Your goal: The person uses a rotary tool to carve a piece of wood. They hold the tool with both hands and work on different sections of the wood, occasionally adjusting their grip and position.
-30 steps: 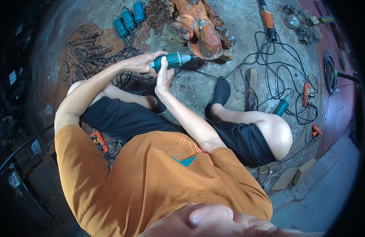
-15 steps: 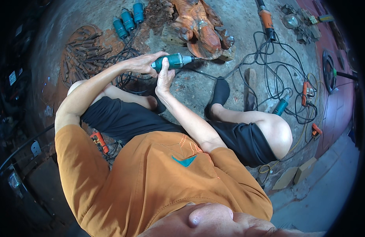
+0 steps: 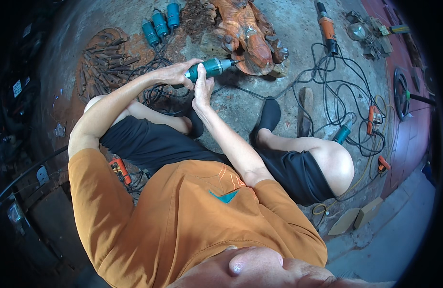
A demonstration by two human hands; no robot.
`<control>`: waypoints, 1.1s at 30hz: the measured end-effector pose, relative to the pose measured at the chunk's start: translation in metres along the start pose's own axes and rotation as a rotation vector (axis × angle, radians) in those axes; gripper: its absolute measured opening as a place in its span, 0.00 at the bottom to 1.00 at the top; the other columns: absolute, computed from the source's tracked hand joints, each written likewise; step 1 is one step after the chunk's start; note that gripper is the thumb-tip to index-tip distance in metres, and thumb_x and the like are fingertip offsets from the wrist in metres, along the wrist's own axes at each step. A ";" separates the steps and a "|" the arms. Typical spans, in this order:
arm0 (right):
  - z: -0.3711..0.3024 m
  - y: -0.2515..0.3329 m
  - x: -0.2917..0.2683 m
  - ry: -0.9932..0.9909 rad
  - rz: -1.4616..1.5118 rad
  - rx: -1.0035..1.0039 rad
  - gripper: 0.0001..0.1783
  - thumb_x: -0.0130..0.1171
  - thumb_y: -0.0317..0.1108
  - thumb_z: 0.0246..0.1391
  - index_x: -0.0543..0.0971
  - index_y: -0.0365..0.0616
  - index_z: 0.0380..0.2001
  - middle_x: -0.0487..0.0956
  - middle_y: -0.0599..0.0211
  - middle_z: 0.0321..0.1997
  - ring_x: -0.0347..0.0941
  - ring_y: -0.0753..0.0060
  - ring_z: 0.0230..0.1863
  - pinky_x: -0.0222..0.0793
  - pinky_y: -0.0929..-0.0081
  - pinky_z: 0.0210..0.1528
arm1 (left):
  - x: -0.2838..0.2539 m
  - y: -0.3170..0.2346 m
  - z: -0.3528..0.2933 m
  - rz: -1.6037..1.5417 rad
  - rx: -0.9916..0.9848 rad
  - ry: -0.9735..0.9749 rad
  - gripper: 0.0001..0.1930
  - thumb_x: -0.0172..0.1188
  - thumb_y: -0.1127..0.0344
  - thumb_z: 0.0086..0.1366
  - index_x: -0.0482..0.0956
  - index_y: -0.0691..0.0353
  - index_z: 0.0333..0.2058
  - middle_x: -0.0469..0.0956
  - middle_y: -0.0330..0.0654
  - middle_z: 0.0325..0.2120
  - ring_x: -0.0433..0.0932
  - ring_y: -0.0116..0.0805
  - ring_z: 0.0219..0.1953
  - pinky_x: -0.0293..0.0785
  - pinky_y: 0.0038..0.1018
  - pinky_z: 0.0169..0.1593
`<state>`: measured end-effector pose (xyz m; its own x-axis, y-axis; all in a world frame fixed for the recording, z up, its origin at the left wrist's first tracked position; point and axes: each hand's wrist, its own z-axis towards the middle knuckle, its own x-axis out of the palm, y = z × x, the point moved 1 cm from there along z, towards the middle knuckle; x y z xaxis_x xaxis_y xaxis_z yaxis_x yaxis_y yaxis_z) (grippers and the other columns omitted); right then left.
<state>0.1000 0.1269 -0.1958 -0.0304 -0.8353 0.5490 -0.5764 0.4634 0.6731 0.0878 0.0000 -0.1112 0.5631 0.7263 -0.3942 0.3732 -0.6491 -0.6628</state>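
Observation:
A teal die grinder is held in both hands between my knees and a reddish-brown wood carving. My left hand grips its rear end. Around the middle of the body, my right hand closes from below, its thumb lying along the top. The slim bit at the grinder's silver nose points right and reaches the carving's near, rounded edge; whether it touches cannot be made out. Wooden blocks lie under the carving.
Several teal power tools stand at the far left, beside a pile of worn carving-tool-like sticks. An orange grinder and tangled black cords lie on the right. A wooden bar sits by my right foot; a power strip lies beyond.
The grinder's nose has tilted up slightly, and its bit now sits a little higher against the carving. Both hands keep their hold. The whole view has shifted slightly.

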 end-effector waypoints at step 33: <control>-0.007 -0.023 0.003 0.106 0.042 0.132 0.39 0.62 0.52 0.56 0.59 0.43 0.61 0.67 0.65 0.56 0.64 0.72 0.58 0.58 0.70 0.61 | -0.003 0.025 -0.006 -0.096 0.022 0.054 0.53 0.70 0.61 0.37 0.52 0.49 0.64 0.66 0.51 0.55 0.64 0.52 0.59 0.61 0.46 0.61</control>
<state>0.1189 0.1158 -0.2059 0.0253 -0.7768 0.6293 -0.6787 0.4488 0.5813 0.1001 -0.0195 -0.1225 0.5645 0.7713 -0.2939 0.4114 -0.5716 -0.7099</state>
